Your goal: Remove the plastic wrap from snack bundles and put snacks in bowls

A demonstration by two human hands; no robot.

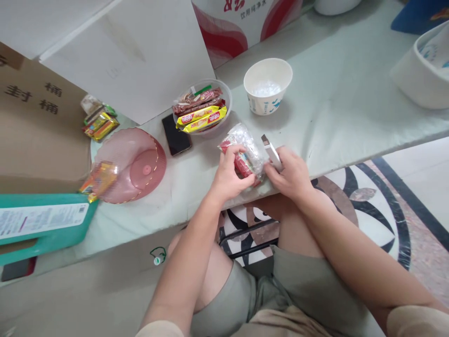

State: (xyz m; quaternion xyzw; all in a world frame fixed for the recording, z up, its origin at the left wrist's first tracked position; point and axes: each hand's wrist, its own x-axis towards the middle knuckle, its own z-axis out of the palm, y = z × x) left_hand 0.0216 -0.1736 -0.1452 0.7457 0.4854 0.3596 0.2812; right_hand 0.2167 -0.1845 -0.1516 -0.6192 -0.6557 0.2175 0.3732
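Note:
My left hand (231,174) is closed on a crinkled clear plastic package (246,144) with red printing, its thumb and forefinger curled around the near side. The package rests at the table's near edge. In my right hand (290,174) is a white utility knife (272,154), gripped with its dark blade end pointing up and away from me. Beside the package's right side, the fingers of that hand come close to the plastic; whether they touch it I cannot tell. Behind the package stands a clear round tub (228,100) filled with wrapped snack bars (203,119).
A paper bowl (268,105) holding clear plastic stands behind my hands. Leftward are a phone (176,135), a pink translucent bowl (147,171) and small snack packets (100,125). Cartons (140,56) line the back. A green box (45,224) sits left, a white container (426,70) right.

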